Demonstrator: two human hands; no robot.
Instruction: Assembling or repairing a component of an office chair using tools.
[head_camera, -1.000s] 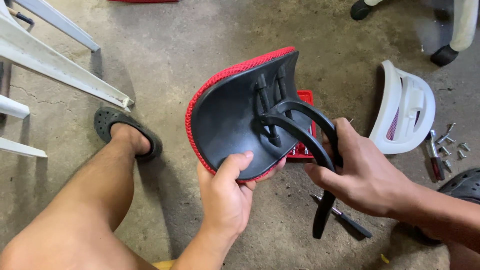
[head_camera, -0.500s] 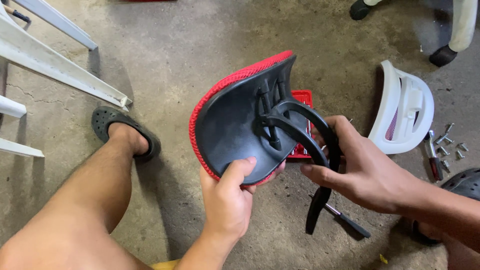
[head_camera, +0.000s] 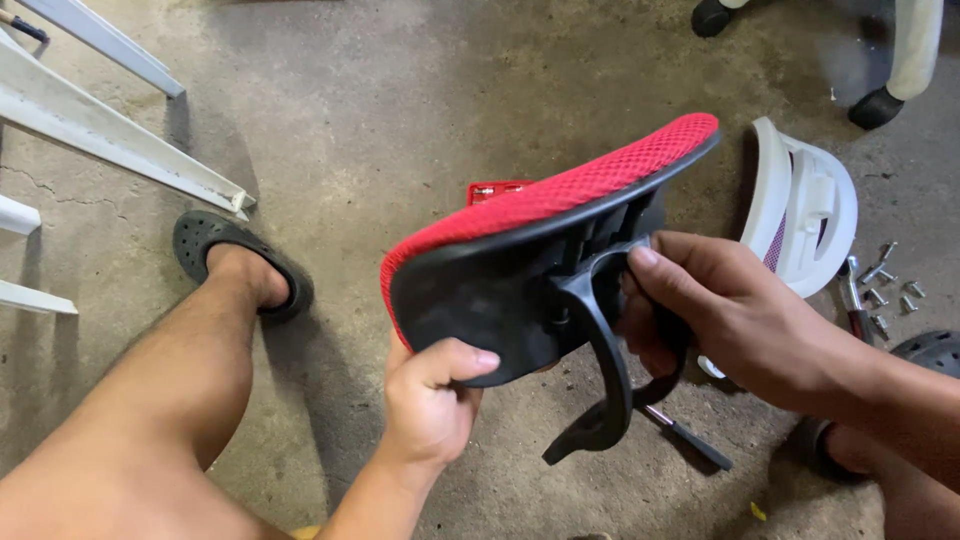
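While the left hand (head_camera: 430, 405) pinches the lower rim of the red mesh chair backrest (head_camera: 540, 260), held above the concrete floor (head_camera: 400, 110), the right hand (head_camera: 730, 320) wraps the black curved bracket (head_camera: 605, 370) behind it; a steady backrest should ease alignment.

You're over a bare grey concrete floor (head_camera: 400, 100), stained and cracked, lit evenly with soft shadows. White frame bars (head_camera: 110, 135) slant across your upper left. At top right, a white chair base (head_camera: 915, 50) stands on black castors (head_camera: 712, 16); no walls or windows show.
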